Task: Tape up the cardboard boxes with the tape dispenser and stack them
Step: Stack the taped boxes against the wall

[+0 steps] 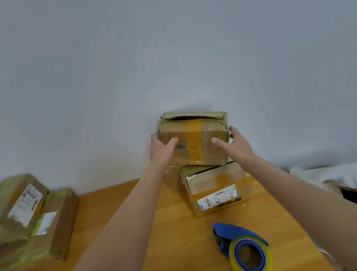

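A worn cardboard box [196, 143] with a yellow tape strip sits on top of a stack against the wall, its top flap gaping. My left hand [162, 150] presses its left side with straight fingers, thumb on the front face. My right hand [237, 145] flanks its right side the same way. Under it stands a taped box with a white label [218, 189], and another box [174, 182] is partly hidden behind that. The blue tape dispenser [245, 251] with a yellowish roll lies on the wooden table [163, 238], nearer to me, untouched.
At the left, two labelled taped parcels [15, 207] [47, 232] lie piled on one another. White plastic wrapping and loose cardboard [349, 178] are heaped beyond the table's right edge. A plain wall stands right behind the stack.
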